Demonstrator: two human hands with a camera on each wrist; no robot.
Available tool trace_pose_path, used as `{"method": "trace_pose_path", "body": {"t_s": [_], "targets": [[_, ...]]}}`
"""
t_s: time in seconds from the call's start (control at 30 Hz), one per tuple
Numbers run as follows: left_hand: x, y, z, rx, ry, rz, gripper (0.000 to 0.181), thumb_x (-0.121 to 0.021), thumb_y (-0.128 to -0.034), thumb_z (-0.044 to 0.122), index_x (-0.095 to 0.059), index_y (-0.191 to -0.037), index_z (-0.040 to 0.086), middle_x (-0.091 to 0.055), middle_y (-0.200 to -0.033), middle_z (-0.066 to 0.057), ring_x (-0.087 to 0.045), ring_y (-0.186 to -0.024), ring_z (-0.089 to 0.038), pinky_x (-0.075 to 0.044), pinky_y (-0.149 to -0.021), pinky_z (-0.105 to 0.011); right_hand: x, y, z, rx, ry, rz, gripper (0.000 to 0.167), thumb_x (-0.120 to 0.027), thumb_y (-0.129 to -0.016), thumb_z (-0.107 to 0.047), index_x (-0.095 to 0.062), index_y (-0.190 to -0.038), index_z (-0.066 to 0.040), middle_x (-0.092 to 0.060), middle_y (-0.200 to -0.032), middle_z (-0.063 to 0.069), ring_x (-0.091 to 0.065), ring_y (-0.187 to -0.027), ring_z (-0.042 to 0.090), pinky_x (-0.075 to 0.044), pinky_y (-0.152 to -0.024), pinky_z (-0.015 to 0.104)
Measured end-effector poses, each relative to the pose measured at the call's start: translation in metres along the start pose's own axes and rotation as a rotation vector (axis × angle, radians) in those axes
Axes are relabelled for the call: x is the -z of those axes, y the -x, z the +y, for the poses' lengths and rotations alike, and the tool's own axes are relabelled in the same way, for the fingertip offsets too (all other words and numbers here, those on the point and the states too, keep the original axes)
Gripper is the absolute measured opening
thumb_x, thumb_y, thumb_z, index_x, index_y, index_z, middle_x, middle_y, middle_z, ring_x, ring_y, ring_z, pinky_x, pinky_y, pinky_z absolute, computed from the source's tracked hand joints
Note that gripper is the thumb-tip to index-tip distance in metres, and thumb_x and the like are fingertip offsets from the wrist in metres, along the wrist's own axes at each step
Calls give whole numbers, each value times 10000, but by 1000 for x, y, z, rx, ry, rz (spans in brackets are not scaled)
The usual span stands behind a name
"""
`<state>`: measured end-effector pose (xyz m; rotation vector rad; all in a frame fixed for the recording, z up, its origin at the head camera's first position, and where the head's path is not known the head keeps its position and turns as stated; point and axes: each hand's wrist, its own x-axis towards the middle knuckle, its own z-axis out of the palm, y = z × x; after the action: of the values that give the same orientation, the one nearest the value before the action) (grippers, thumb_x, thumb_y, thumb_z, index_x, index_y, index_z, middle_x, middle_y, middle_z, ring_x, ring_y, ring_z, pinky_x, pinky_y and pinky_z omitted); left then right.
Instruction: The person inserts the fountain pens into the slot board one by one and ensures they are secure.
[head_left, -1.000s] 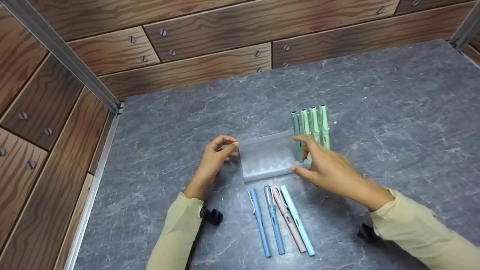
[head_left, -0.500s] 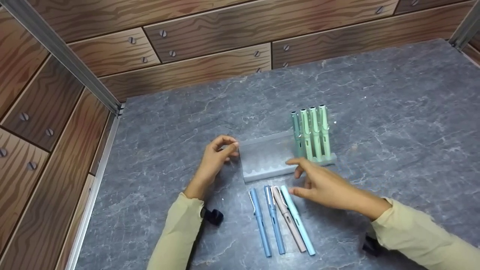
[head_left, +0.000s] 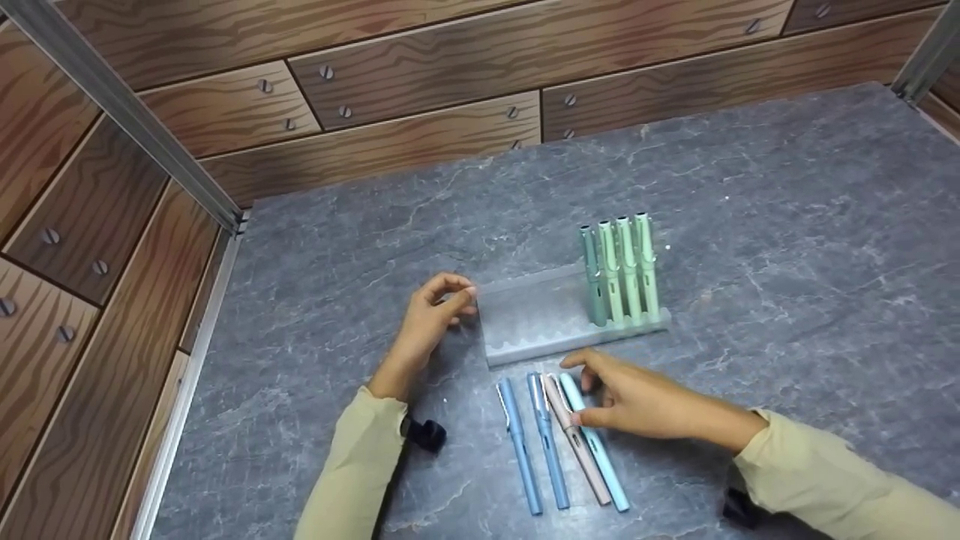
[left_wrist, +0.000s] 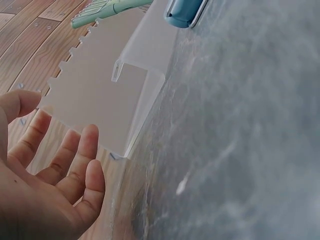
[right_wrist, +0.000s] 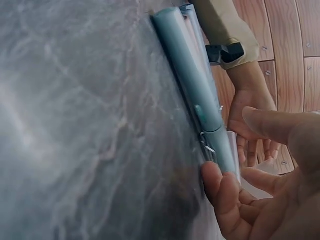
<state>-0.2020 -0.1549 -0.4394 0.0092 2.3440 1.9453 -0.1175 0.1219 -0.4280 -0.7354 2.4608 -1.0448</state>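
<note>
Rack [head_left: 529,311] pinched by left hand [head_left: 431,319] — right hand [head_left: 645,396] at turquoise pen [head_left: 604,463].

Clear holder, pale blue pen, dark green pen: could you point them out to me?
Clear holder [head_left: 531,311]: head view, bare panel.
Pale blue pen [head_left: 602,459]: head view, barrel.
Dark green pen [head_left: 595,290]: head view, barrel.

Eight Slim Clipped Pens [head_left: 630,270], One Frosted Clear Plastic Rack [head_left: 529,307]

Three pale green pens [head_left: 630,266], one dark green pen [head_left: 592,276], two blue pens [head_left: 520,446], one pinkish-brown pen [head_left: 589,465] and one light aqua pen [head_left: 604,466] (five colours in all).
</note>
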Motion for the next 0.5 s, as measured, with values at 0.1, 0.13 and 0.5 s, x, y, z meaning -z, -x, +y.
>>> {"method": "trace_pose_path", "body": {"t_s": [0.1,0.13,0.5], "targets": [[1,0,-1,-1,-3,-7,134,-622,-910,179,-636,-1002,83,-647,-1018,-53,-698,-819,-177,-459,-720,-305,-1,-1,0,0,26,-1,650,-733,-815,-406,-473,-1329,-103,-583,-1005,18,-473,-644,-8,-424,-566,208],[1,0,-1,-1,-5,-8,135,-620,-912,179,-636,-1005,81,-647,-1023,-55,-699,-825,-182,-460,-723,-306,-1,-2,-1,-1,30,-3,651,-735,-815,-404,-475,-1329,-100,-582,-1005,16,-471,-644,-9,-423,-570,208],[1,1,0,3,3,1,134,-627,-905,179,-638,-992,78,-647,-1009,-61,-699,-816,-178,-471,-712,-304,-2,-6,-5,-38,132,-76,701,-706,-820,-472,-450,-1385,-145,-569,-1072,13,-516,-758,75,-445,-651,295]]}}
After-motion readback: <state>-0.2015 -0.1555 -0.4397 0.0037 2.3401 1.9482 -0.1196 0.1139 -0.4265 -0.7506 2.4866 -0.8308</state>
